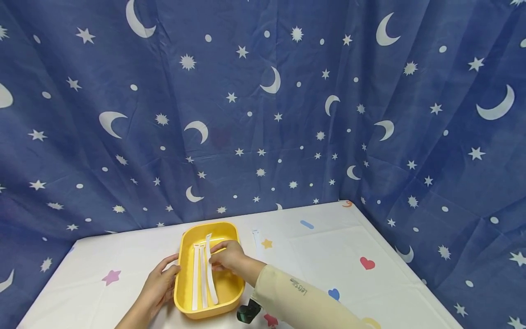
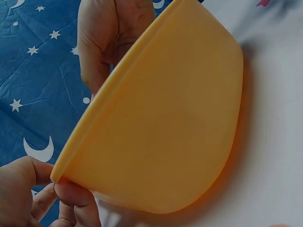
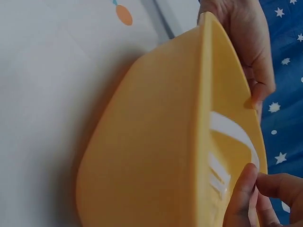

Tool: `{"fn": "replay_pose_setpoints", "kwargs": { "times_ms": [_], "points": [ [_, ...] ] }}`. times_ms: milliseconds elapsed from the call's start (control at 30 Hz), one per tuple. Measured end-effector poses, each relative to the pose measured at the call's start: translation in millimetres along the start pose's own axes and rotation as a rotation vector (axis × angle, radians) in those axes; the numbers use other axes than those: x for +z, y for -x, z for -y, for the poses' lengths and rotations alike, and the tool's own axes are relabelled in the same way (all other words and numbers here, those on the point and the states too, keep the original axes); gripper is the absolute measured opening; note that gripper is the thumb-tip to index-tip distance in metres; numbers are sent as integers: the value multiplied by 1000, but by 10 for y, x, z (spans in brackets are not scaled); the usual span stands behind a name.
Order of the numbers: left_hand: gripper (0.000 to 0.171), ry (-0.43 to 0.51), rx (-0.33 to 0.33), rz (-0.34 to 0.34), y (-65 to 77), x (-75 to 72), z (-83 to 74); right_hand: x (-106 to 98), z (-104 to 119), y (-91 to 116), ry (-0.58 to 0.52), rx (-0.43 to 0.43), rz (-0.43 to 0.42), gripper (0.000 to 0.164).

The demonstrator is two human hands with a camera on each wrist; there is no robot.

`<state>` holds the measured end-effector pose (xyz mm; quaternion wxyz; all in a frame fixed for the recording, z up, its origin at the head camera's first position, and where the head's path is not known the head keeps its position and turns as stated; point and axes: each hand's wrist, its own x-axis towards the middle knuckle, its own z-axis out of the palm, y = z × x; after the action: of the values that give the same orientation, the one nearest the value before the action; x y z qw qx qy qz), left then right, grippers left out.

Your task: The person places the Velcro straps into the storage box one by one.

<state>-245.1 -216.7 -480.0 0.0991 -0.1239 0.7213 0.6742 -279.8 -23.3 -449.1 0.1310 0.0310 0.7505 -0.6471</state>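
Head cam: worn on head, faces forward and down, farthest off; takes in tabletop (image 1: 304, 256), yellow tray (image 1: 230, 290), starry curtain (image 1: 230, 137). Left wrist cam: close, tilted, faces tray's outer wall (image 2: 156, 118). Right wrist cam: close, tilted, opposite side, peeks over rim. All three share tray, left hand (image 1: 159, 284), right hand (image 1: 233, 258).

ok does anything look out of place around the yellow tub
One white strip lies outside the yellow tub, on the tablecloth; it looks odd because two similar strips lie inside and the right hand pinches another there.
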Motion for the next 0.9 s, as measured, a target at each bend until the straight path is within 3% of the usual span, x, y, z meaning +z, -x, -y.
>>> {"fn": "replay_pose_setpoints", "kwargs": {
  "times_ms": [300, 900],
  "points": [
    [56, -4, -5, -3, -9, 3, 9, 55, -52, 6, 45, 9, -30, 19],
    [56, -13, -18, -23, -18, 3, -2, 130, -154, -78, 34, 4, -63, 19]
  ]
}}
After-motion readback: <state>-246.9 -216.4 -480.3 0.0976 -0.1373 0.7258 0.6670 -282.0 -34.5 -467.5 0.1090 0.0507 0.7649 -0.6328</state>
